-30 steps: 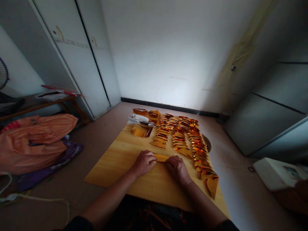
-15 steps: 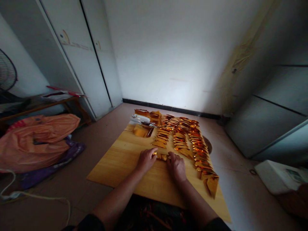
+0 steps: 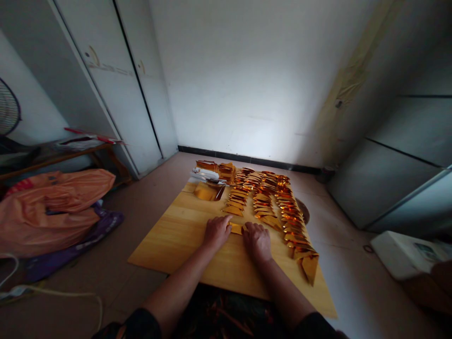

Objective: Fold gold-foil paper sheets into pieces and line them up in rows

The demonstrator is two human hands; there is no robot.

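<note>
A small strip of folded gold foil paper (image 3: pixel 236 228) lies low over the wooden board (image 3: pixel 176 235), between my two hands. My left hand (image 3: pixel 216 231) has its fingers closed on the left end of the paper. At the right end, my right hand (image 3: pixel 258 241) grips it with curled fingers; my fingertips partly hide both ends. Beyond my hands, folded gold foil pieces (image 3: pixel 236 200) stand overlapped in several rows. The longest row (image 3: pixel 294 221) runs along the board's right side. Flat gold sheets (image 3: pixel 208 191) lie at the far left of the board.
White packaging (image 3: pixel 205 174) and stacked gold foil (image 3: pixel 226 172) sit at the board's far edge. An orange bag (image 3: pixel 81 188) lies on the floor at left, near a cable (image 3: pixel 63 293). A white box (image 3: pixel 402 254) stands at right. Behind are a cabinet (image 3: pixel 116 84) and a wall (image 3: pixel 247 84).
The gold paper between my hands looks flatter and smoother than before, when it was crumpled and creased. My hands have barely moved; the whole view has shifted slightly.
</note>
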